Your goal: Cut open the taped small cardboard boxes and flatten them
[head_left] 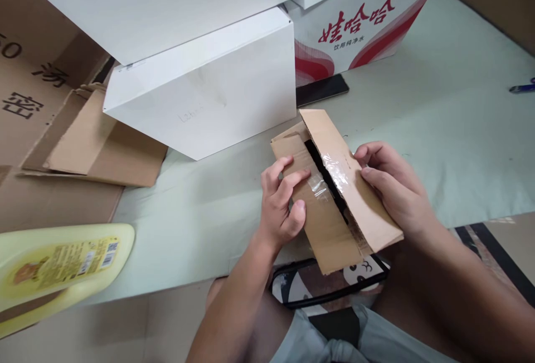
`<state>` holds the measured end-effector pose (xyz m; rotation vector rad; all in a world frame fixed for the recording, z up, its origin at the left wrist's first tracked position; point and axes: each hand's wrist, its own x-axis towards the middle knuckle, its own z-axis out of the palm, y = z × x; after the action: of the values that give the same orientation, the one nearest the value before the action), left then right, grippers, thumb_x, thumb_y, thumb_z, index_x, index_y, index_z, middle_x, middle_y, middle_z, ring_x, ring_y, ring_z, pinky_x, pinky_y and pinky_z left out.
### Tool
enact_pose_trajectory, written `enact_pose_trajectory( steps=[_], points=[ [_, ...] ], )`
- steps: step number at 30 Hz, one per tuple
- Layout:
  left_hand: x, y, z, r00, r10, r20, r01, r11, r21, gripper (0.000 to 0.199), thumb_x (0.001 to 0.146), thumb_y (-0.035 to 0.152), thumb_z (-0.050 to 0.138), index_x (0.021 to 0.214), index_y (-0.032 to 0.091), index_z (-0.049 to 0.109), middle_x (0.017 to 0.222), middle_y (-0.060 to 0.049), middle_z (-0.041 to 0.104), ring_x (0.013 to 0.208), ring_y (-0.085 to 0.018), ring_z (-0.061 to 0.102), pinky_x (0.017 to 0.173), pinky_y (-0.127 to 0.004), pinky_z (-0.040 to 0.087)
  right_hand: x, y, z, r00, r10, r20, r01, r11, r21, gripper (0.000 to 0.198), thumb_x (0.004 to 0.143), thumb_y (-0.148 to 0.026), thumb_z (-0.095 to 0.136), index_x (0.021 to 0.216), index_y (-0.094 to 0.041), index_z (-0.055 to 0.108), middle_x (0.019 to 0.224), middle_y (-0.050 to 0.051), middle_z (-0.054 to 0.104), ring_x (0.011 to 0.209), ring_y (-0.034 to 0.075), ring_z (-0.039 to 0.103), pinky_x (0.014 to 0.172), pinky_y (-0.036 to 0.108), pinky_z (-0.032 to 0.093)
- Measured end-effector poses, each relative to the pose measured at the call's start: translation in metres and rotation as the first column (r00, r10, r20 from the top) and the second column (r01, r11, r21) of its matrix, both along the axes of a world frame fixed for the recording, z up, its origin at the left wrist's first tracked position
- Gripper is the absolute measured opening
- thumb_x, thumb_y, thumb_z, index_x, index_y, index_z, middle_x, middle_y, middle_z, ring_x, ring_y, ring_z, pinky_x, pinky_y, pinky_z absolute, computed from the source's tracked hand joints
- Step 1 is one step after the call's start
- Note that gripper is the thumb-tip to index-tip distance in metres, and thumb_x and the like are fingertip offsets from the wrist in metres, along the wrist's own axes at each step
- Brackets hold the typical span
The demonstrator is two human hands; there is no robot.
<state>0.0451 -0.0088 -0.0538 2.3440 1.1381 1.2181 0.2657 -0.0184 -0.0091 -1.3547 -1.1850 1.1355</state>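
Note:
A small brown cardboard box [330,226] is held at a tilt over the table's front edge. Its two long top flaps stand partly apart, with a dark gap between them. Strips of clear tape [332,170] cling to the flaps. My left hand [282,201] grips the left side, fingertips and thumb resting on the left flap. On the other side, my right hand [395,187] holds the outer edge of the right flap between thumb and curled fingers. What is inside the box cannot be made out.
White boxes [209,90] and a red-and-white carton [359,31] stand at the back, beside a black phone [321,90]. Opened cardboard [92,140] lies left, near a yellow bottle [67,268]. A blue object [521,88] sits far right on the pale green tablecloth [200,207].

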Motion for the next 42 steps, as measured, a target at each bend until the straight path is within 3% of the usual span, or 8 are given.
enact_pose_trajectory(
  steps=[33, 42],
  points=[
    [0.002, 0.0011, -0.0037, 0.999, -0.005, 0.053, 0.004, 1.0, 0.017, 0.043, 0.106, 0.042, 0.033, 0.133, 0.022, 0.059, 0.145, -0.014, 0.05, 0.137, -0.031, 0.051, 0.117, -0.048, 0.043, 0.0008, 0.0014, -0.0042, 1.0, 0.011, -0.028, -0.009, 0.999, 0.043, 0.011, 0.086, -0.024, 0.056, 0.097, -0.025, 0.059, 0.087, 0.0, 0.054, 0.069, 0.015, 0.049, 0.058, 0.031, 0.037],
    [0.0025, 0.0009, -0.0034, 0.999, -0.006, 0.051, 0.005, 1.0, 0.021, 0.042, 0.106, 0.042, 0.033, 0.133, 0.022, 0.059, 0.145, -0.014, 0.05, 0.136, -0.031, 0.052, 0.116, -0.048, 0.043, 0.0004, -0.0001, -0.0044, 0.997, 0.007, -0.083, -0.007, 1.0, 0.002, 0.011, 0.086, -0.025, 0.059, 0.098, -0.025, 0.06, 0.087, 0.0, 0.053, 0.068, 0.015, 0.048, 0.058, 0.031, 0.036]
  ],
)
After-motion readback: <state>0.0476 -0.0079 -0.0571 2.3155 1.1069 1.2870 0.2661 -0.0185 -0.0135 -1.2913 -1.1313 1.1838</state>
